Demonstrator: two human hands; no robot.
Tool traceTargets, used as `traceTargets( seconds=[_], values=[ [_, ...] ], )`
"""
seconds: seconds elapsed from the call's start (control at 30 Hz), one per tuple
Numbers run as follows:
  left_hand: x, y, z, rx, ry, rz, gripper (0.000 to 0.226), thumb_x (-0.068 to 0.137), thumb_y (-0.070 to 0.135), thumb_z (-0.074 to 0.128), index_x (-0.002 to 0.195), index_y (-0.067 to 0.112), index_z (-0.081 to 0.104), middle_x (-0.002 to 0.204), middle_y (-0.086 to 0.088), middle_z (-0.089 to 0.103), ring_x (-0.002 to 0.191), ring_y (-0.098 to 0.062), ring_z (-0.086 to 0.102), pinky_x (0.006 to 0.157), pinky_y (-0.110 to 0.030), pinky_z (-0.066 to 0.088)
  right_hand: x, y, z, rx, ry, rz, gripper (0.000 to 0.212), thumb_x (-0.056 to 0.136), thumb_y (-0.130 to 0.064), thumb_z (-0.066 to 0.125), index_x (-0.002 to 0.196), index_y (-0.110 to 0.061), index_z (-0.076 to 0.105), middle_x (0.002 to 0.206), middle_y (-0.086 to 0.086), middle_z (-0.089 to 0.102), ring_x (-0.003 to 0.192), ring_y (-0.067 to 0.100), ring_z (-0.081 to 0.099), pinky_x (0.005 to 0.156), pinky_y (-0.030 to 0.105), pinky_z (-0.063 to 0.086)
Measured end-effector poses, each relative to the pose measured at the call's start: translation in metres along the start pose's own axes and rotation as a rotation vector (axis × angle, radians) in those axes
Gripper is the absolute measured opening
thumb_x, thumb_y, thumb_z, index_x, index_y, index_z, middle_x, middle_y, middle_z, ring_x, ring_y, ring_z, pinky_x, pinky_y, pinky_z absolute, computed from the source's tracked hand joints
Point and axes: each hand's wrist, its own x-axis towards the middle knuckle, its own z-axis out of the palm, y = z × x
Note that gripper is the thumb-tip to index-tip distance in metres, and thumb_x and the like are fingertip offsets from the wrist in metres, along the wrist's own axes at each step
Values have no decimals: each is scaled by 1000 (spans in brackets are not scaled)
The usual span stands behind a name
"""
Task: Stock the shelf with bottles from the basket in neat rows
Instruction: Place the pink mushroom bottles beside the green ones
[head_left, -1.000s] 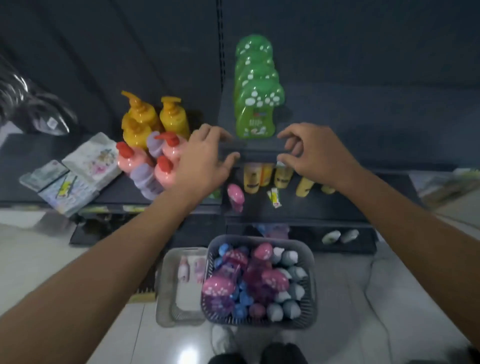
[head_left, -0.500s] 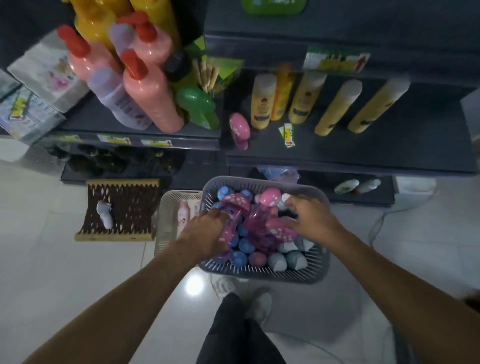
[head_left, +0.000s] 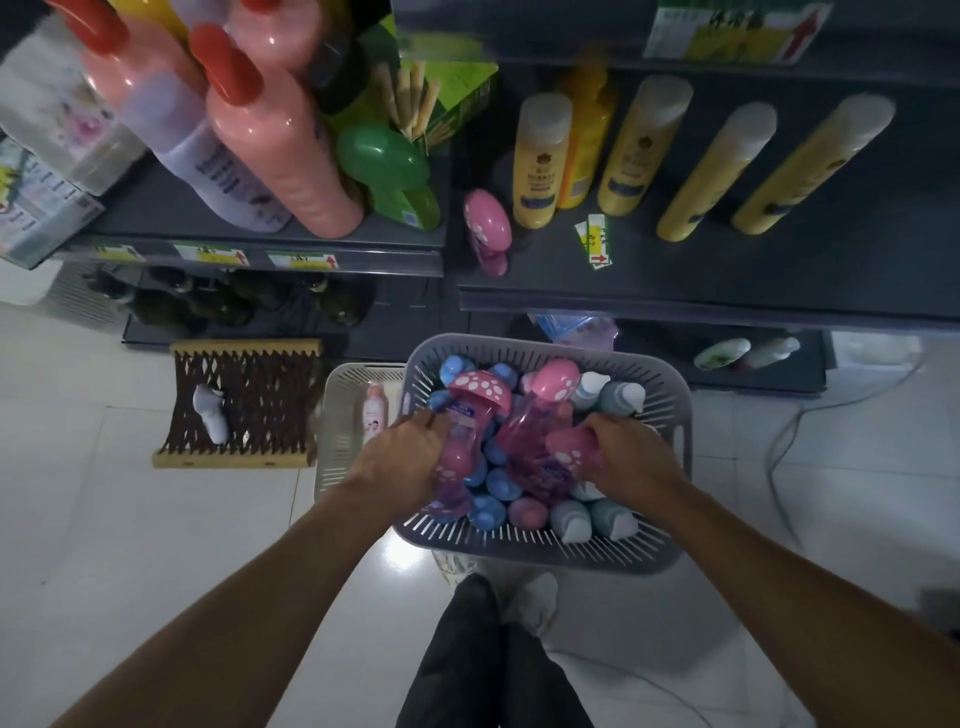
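A grey slotted basket (head_left: 545, 349) stands on the floor below the dark shelf (head_left: 727, 291), filled with several pink, blue and grey-capped bottles. My left hand (head_left: 400, 460) grips a pink mushroom-capped bottle (head_left: 470, 402) at the basket's left side. My right hand (head_left: 626, 454) grips another pink mushroom-capped bottle (head_left: 563, 452) lying near the basket's middle. A third pink bottle (head_left: 553, 387) sits between them. One pink bottle (head_left: 485, 228) stands on the shelf beside several yellow bottles (head_left: 540, 161).
A white basket (head_left: 343, 415) with a small pink bottle sits left of the grey one. A wooden lattice rack (head_left: 244, 405) lies further left. Large pink pump bottles (head_left: 280, 145) and a green mushroom bottle (head_left: 389, 171) fill the left shelf. My legs and shoes are below the basket.
Both hands came down from the upper shelf edge into the basket and closed on pink bottles. The view tilted downward and moved closer to the basket.
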Motion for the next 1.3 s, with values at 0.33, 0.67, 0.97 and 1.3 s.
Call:
traceTargets(
  seconds=[0.33,0.67,0.97,1.3],
  values=[
    [-30,13,-75,-7,174,97,59,77,46,73,127,23,51,117,-4,62,104,-31,65,87,-45,55,-44,-44,-60,-130,100,-168,58,85,-43,68,138,-27,53,137,-1,55,120,25,59,99,37,48],
    [-81,55,-254,73,474,359,56,75,45,76,122,18,60,112,-8,65,105,-30,62,86,-40,54,-136,-81,-234,-297,382,-170,39,83,-38,69,120,-31,63,113,-4,60,108,24,62,85,35,49],
    [-125,105,-361,64,678,458,55,80,44,75,118,19,46,106,-8,62,92,-30,59,78,-45,54,-208,-78,-357,-255,661,-100,47,82,-46,71,126,-34,62,114,-4,61,107,23,58,87,38,51],
    [-100,158,-420,25,851,474,51,79,42,76,122,25,55,109,2,55,96,-20,58,81,-36,54,-180,-42,-460,-155,693,-182,46,82,-44,78,124,-29,64,112,-11,63,101,14,60,84,35,52]
  ],
)
